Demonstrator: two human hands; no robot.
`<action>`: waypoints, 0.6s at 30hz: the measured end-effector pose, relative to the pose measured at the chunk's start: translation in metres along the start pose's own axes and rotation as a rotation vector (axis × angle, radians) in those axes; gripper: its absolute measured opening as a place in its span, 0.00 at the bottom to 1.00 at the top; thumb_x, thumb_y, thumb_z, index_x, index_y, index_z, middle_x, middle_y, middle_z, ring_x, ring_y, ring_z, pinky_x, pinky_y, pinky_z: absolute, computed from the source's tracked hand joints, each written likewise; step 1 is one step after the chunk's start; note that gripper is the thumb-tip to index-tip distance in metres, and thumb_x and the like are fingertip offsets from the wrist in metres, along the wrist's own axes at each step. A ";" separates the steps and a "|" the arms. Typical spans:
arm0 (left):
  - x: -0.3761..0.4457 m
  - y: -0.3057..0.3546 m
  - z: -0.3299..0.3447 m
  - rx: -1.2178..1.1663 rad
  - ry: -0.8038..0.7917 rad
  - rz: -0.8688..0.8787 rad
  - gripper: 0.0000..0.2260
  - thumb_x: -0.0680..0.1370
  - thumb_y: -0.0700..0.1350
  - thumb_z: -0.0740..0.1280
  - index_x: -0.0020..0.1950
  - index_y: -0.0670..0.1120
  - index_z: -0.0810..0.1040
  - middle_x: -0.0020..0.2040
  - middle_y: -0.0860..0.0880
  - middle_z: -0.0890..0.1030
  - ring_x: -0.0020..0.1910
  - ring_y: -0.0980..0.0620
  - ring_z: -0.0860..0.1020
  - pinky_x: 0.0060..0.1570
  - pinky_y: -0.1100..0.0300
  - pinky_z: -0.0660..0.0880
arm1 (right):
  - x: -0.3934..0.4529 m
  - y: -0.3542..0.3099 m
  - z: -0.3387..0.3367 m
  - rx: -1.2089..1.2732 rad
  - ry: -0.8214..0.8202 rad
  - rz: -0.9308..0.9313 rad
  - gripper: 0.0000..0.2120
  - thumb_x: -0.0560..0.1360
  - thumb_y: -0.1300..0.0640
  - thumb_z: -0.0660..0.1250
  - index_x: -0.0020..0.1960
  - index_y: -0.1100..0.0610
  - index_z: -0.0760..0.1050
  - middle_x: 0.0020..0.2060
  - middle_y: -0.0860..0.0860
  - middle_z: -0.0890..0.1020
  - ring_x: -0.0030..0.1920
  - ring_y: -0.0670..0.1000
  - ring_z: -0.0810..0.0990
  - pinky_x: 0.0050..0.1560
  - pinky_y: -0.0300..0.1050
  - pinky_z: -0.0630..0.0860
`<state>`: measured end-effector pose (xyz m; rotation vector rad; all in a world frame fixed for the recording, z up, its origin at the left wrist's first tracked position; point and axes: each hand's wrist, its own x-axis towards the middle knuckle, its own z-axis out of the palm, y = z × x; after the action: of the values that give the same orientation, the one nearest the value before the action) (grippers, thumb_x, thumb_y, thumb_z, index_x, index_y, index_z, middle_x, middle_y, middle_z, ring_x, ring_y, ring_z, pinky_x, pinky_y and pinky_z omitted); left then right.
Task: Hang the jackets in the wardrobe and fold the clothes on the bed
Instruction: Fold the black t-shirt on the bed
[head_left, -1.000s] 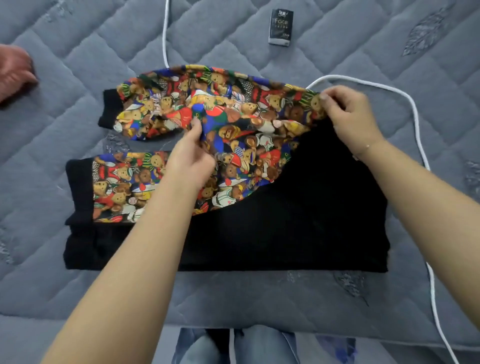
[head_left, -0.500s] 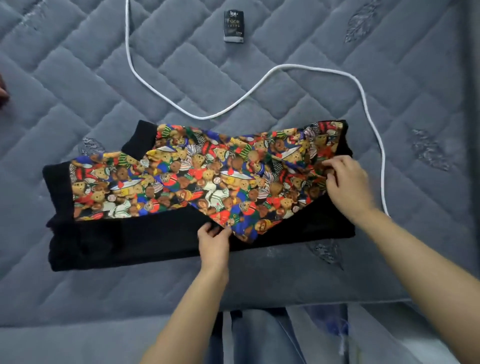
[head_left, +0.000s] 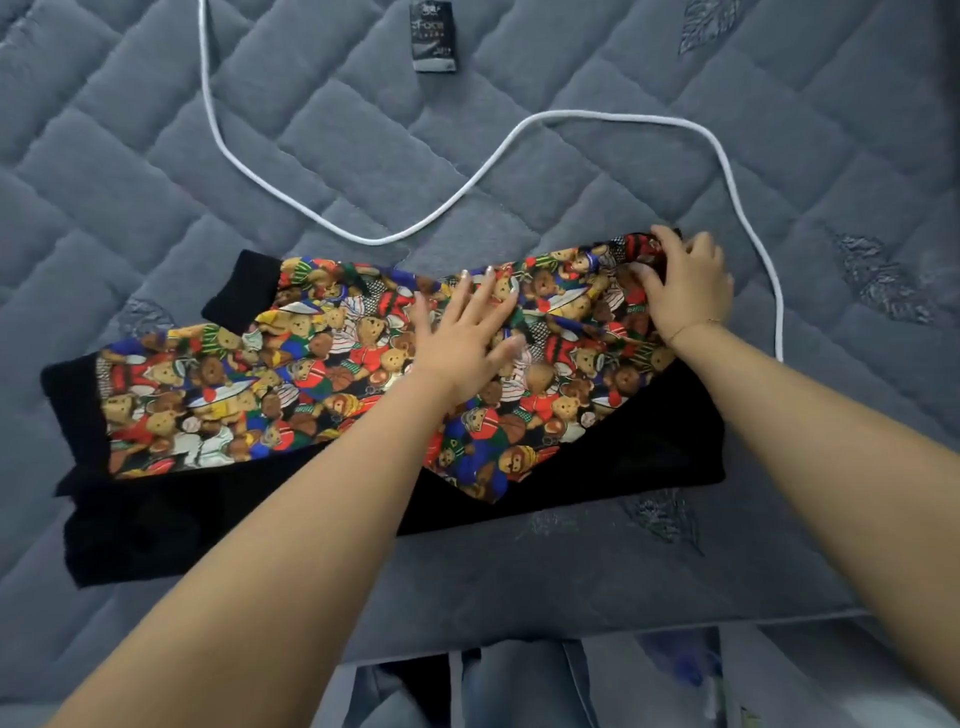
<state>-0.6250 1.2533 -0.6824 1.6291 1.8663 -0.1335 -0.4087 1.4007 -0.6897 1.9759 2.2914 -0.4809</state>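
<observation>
One grey quilted bed (head_left: 675, 156) fills the view. On its near part lies a black garment (head_left: 623, 467) with teddy-bear print sleeves (head_left: 311, 374) folded across it, both cuffs pointing left. The left hand (head_left: 462, 343) lies flat on the print with fingers spread and straight, pressing the fabric down. The right hand (head_left: 685, 286) rests at the garment's far right corner, fingers curled and gripping the printed fabric there. A white cord (head_left: 467, 189) snakes over the bed beyond the garment, and a small black packet (head_left: 434, 36) sits farther back.
</observation>
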 end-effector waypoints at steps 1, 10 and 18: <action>0.005 -0.007 0.008 0.049 -0.013 -0.018 0.27 0.80 0.66 0.46 0.78 0.63 0.43 0.80 0.56 0.37 0.78 0.52 0.34 0.69 0.33 0.32 | 0.003 0.005 0.003 0.037 0.020 0.016 0.20 0.80 0.50 0.62 0.70 0.52 0.69 0.61 0.60 0.72 0.62 0.61 0.69 0.59 0.57 0.68; -0.007 -0.002 0.003 -0.076 0.015 0.074 0.39 0.72 0.75 0.50 0.78 0.63 0.43 0.79 0.56 0.34 0.76 0.55 0.31 0.68 0.36 0.28 | -0.061 0.007 -0.005 0.706 0.193 0.456 0.20 0.74 0.48 0.70 0.58 0.58 0.69 0.48 0.51 0.73 0.47 0.50 0.75 0.49 0.49 0.74; -0.055 0.032 0.034 0.318 -0.099 0.162 0.56 0.67 0.75 0.62 0.77 0.53 0.29 0.76 0.47 0.27 0.75 0.42 0.27 0.69 0.30 0.32 | -0.104 -0.002 0.003 1.174 -0.080 0.776 0.08 0.77 0.51 0.68 0.44 0.55 0.79 0.44 0.52 0.84 0.47 0.52 0.83 0.47 0.48 0.81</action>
<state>-0.5815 1.1974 -0.6693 1.9411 1.6949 -0.4522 -0.3937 1.3009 -0.6656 2.8738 0.9424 -1.9801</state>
